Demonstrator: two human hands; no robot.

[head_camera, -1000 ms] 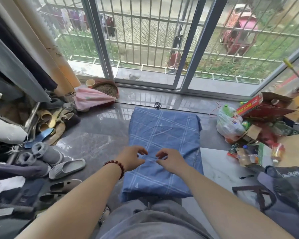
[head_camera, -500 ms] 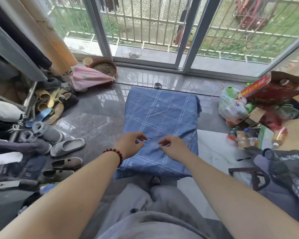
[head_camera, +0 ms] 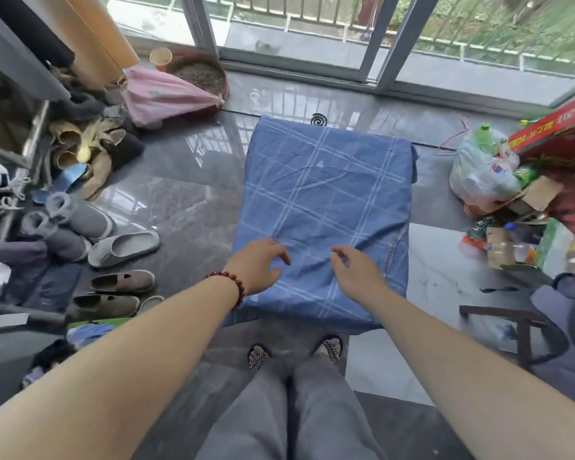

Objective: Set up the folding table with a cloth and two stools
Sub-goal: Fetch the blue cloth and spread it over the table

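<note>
**While both hands (head_camera: 259, 267) (head_camera: 356, 273) hang low, a blue cloth (head_camera: 326, 200) covers the table**

As seen from the head camera, the blue checked cloth lies spread flat over a raised rectangular top in the middle of the grey floor (head_camera: 186, 200). Its edges drape down on every side, so the table beneath is hidden. A few creases cross its middle. The left hand, with a red bead bracelet (head_camera: 228, 287) at the wrist, is over the cloth's near left part; the right hand is over the near right part, apart from the left. On both, the fingers are loosely curled and grasp nothing. Whether the fingertips touch the fabric I cannot tell.

Two sandalled feet (head_camera: 258, 355) stand just before the cloth's near edge. A dark spiral coil (head_camera: 318, 120) lies on the floor at its far edge. Shoes and slippers (head_camera: 123, 249) crowd the left side. On the right are a plastic bag (head_camera: 478, 174), a red box (head_camera: 551, 127) and a dark frame (head_camera: 518, 330).
</note>
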